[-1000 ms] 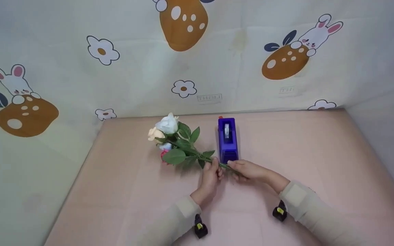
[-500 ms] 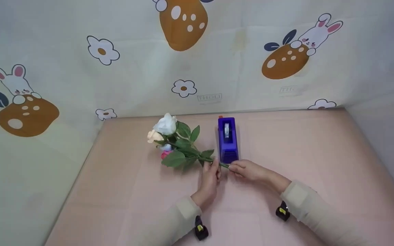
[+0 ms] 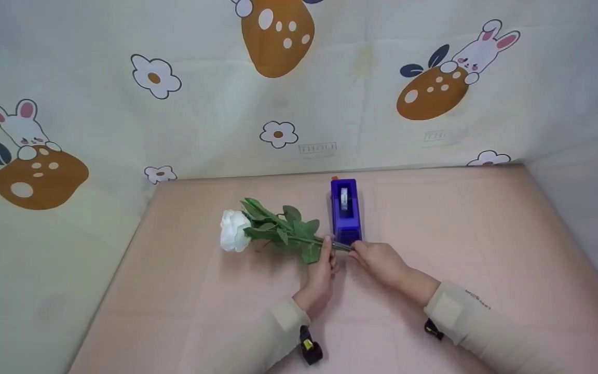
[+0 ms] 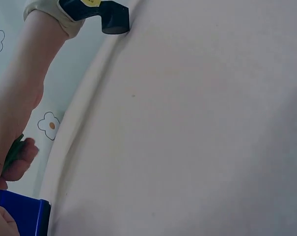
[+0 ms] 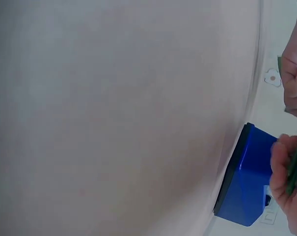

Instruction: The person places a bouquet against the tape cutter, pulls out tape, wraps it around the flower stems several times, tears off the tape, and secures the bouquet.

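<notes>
A bunch of artificial roses lies across the middle of the head view, its white rose (image 3: 235, 231) at the left and green leaves (image 3: 278, 226) behind it. My left hand (image 3: 321, 272) grips the stems below the leaves. Near their lower ends my right hand (image 3: 382, 264) pinches the stems (image 3: 343, 247); green stem ends (image 5: 295, 169) also show in its fingers in the right wrist view. A short greyish, shiny stretch shows on the stems between the hands; what it is I cannot tell. Just behind the hands stands a blue tape dispenser (image 3: 348, 223) with a roll in it.
The pink table (image 3: 434, 218) reaches back to a pale cloth (image 3: 216, 104) printed with rabbits, fruit and flowers. Small black cameras (image 3: 310, 347) hang at both cuffs. The dispenser is close behind the stems.
The bunch has turned about its stems: the white rose has swung lower, and the peach, pink and bluish roses are now out of sight. The right hand has shifted slightly; the dispenser has stayed put.
</notes>
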`<state>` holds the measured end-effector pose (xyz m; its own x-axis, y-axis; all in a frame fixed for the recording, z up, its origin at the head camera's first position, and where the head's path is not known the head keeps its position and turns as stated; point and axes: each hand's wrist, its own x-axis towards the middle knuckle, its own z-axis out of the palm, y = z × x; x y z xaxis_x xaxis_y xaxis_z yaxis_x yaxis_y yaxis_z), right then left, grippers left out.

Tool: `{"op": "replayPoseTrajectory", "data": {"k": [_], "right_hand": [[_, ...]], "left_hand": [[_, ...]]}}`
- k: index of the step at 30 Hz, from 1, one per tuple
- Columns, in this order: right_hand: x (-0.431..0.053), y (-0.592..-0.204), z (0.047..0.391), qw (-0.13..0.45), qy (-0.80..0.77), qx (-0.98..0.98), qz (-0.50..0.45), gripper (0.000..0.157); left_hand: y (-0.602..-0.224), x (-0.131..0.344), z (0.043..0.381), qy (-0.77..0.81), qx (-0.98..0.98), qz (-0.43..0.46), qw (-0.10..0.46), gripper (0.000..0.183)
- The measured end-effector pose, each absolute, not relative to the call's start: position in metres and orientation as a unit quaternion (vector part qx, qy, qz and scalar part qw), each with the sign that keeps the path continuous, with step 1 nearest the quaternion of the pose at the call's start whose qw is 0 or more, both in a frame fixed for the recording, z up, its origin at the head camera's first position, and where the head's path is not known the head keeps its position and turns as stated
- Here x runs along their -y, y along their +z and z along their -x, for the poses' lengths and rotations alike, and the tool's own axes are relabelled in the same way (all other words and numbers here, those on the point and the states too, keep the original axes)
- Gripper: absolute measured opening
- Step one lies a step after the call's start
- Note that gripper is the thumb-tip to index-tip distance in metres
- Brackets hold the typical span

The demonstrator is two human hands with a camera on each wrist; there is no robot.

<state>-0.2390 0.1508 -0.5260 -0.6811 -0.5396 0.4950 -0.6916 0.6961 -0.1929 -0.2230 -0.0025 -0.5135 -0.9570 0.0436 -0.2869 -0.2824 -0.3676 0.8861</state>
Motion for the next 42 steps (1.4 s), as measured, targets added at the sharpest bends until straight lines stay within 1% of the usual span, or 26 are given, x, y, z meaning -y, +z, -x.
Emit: {"op": "replayPoseTrajectory", "data": {"k": [4,6,8,10,12,14,16,18,21,23,26,28,30,32,37,42], "right_hand": [[-0.15,-0.525,0.24,0.161,0.208,0.903,-0.34,0.011],[-0.15,-0.523,0.241,0.115,0.242,0.904,-0.333,0.011],[-0.151,-0.522,0.244,0.037,0.308,0.898,-0.313,0.019],[-0.153,-0.52,0.247,-0.057,0.383,0.878,-0.282,0.031],[-0.157,-0.518,0.252,-0.154,0.458,0.841,-0.243,0.043],[-0.161,-0.516,0.256,-0.239,0.508,0.802,-0.203,0.052],[-0.165,-0.515,0.261,-0.304,0.547,0.762,-0.167,0.051],[-0.169,-0.515,0.265,-0.35,0.58,0.723,-0.136,0.045],[-0.17,-0.517,0.267,-0.373,0.608,0.69,-0.123,0.032],[-0.168,-0.518,0.266,-0.36,0.607,0.695,-0.136,0.029],[-0.164,-0.518,0.263,-0.297,0.575,0.741,-0.177,0.032],[-0.163,-0.519,0.261,-0.235,0.54,0.781,-0.206,0.032],[-0.163,-0.519,0.259,-0.169,0.502,0.815,-0.235,0.029],[-0.165,-0.518,0.257,-0.115,0.464,0.841,-0.255,0.025],[-0.168,-0.518,0.255,0.006,0.378,0.877,-0.298,0.02],[-0.17,-0.523,0.254,0.148,0.289,0.88,-0.348,0.01]], "left_hand": [[-0.525,0.0,0.226,0.831,-0.532,0.122,0.111,0.037],[-0.526,0.0,0.226,0.837,-0.522,0.123,0.111,0.033],[-0.527,0.0,0.226,0.843,-0.511,0.122,0.113,0.027],[-0.527,0.001,0.226,0.848,-0.504,0.114,0.115,0.022],[-0.527,0.001,0.226,0.853,-0.496,0.111,0.121,0.019],[-0.527,0.002,0.226,0.859,-0.485,0.099,0.127,0.018],[-0.527,0.003,0.227,0.868,-0.47,0.091,0.132,0.017],[-0.527,0.004,0.227,0.873,-0.461,0.082,0.138,0.017],[-0.527,0.004,0.226,0.871,-0.462,0.085,0.146,0.016],[-0.526,0.004,0.226,0.866,-0.47,0.094,0.142,0.017],[-0.525,0.002,0.227,0.863,-0.478,0.107,0.125,0.022],[-0.524,0.0,0.226,0.86,-0.484,0.117,0.114,0.025],[-0.524,-0.002,0.226,0.854,-0.493,0.127,0.108,0.024],[-0.522,-0.004,0.226,0.848,-0.5,0.14,0.107,0.022],[-0.52,-0.012,0.228,0.844,-0.502,0.157,0.102,0.026],[-0.52,-0.018,0.228,0.855,-0.491,0.146,0.08,0.023]]}}
